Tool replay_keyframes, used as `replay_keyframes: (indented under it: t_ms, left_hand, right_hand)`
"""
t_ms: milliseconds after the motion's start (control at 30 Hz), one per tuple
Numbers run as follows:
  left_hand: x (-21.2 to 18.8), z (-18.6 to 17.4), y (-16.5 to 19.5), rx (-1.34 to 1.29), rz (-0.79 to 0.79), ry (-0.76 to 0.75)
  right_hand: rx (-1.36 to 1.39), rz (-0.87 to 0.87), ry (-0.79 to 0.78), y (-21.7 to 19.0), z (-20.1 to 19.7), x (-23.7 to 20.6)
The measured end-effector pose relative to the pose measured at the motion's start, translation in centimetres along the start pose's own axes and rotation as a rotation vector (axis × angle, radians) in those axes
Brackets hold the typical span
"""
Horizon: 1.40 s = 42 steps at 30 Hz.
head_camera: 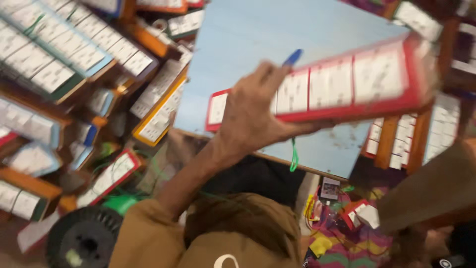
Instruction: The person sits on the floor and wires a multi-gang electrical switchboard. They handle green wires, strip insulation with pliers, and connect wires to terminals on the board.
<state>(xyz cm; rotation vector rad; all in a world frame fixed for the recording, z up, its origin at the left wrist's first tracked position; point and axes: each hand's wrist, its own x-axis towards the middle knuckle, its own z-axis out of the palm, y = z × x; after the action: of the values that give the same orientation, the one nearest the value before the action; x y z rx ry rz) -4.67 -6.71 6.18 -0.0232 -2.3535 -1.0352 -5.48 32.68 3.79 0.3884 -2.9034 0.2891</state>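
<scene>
My left hand (250, 116) is raised over a light blue board (277, 30) and grips the left part of a long red-edged strip (357, 82) with several white printed panels. A blue pen tip (293, 57) sticks up from between the fingers of the same hand. The strip is blurred and tilts up to the right. A green cord (294, 156) hangs under the hand at the board's near edge. Of my right arm, only a blurred brown sleeve (431, 186) shows at the right; its hand is out of view.
Piles of similar strips edged in orange, blue and red (74, 54) crowd the left side, and more stand at the right (396, 141). A black spool (84, 238) with green thread (119, 203) sits at lower left. A striped colourful cloth (342, 248) lies at lower right.
</scene>
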Motion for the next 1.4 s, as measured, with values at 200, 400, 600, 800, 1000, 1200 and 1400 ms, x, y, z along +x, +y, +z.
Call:
replay_keyframes:
  t_ms: [200, 400, 600, 800, 1000, 1200, 1400]
  left_hand:
    - [-4.0, -7.9, -3.3, -1.036, -0.654, 0.771]
    - [-17.0, -16.1, -9.2, -1.278, -0.633, 0.965]
    - [-27.7, -21.3, -15.3, -0.71, -0.694, 1.12]
    - [-23.3, -31.5, -19.8, 0.222, -0.834, 0.956]
    - [-16.7, -33.5, -22.2, 0.901, -1.29, 0.447]
    - [-15.9, -31.3, -22.4, 0.908, -1.234, 0.692]
    - [-14.6, -21.9, -14.5, 0.68, -0.577, 0.686]
  right_hand:
    - [0.054, -0.433, -0.187, -11.1, 0.7, 2.1]
    - [0.153, -0.61, 0.005, -16.6, 7.6, 3.9]
    - [-0.064, -0.646, 0.105, -15.7, 9.9, 3.6]
    - [-0.1, -0.644, 0.06, -15.2, 10.4, 3.7]
    - [-0.162, -0.677, 0.093, -15.1, 10.2, 3.8]
    - [-0.064, -0.549, 0.134, -16.4, 9.5, 3.2]
    - [0.196, -0.539, -0.078, -19.3, 6.6, 3.6]
